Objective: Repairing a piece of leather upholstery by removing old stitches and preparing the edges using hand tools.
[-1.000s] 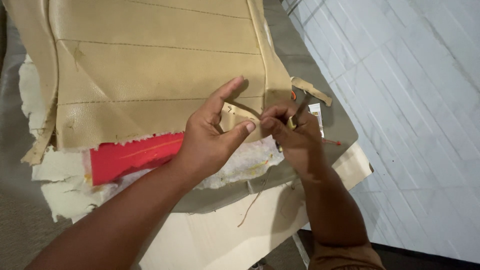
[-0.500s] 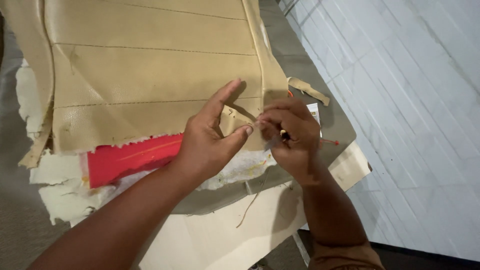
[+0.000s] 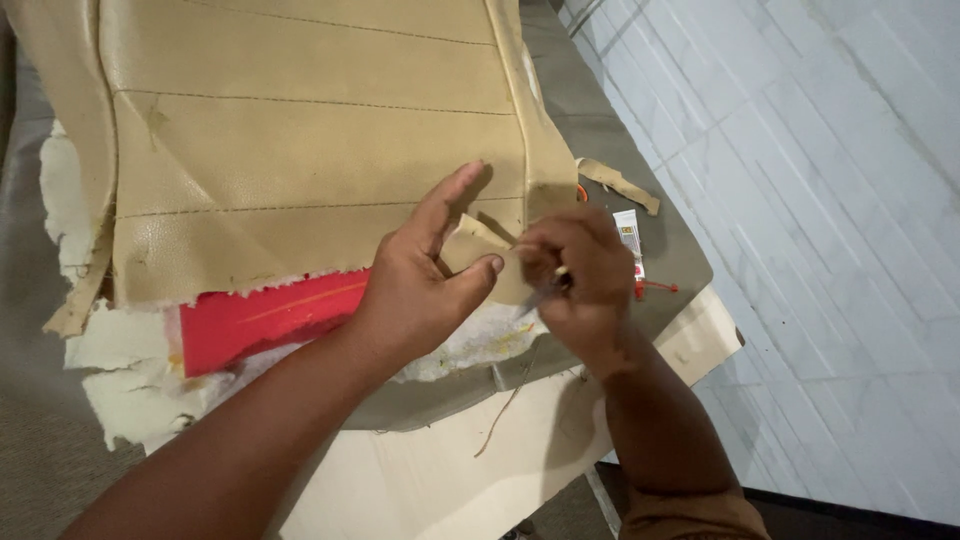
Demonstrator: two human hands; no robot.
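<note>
A tan stitched leather cover (image 3: 300, 150) lies spread over a grey surface (image 3: 680, 262). My left hand (image 3: 420, 290) pinches a small flap of the leather (image 3: 478, 245) at the cover's lower right corner, thumb under it and forefinger stretched over it. My right hand (image 3: 585, 285) is closed around a small thin tool whose pale tip shows between the fingers, right against the flap. What kind of tool it is cannot be made out.
A red sheet (image 3: 270, 315) and torn white foam (image 3: 110, 390) stick out under the cover's lower edge. A small white tube (image 3: 630, 240), a loose leather strip (image 3: 620, 182) and an orange object (image 3: 581, 192) lie to the right. A pale board (image 3: 430, 470) lies below; white floor tiles (image 3: 820, 200) on the right.
My right hand has moved left and closed in on the flap, curling tighter around the tool. My left hand keeps its pinch on the flap.
</note>
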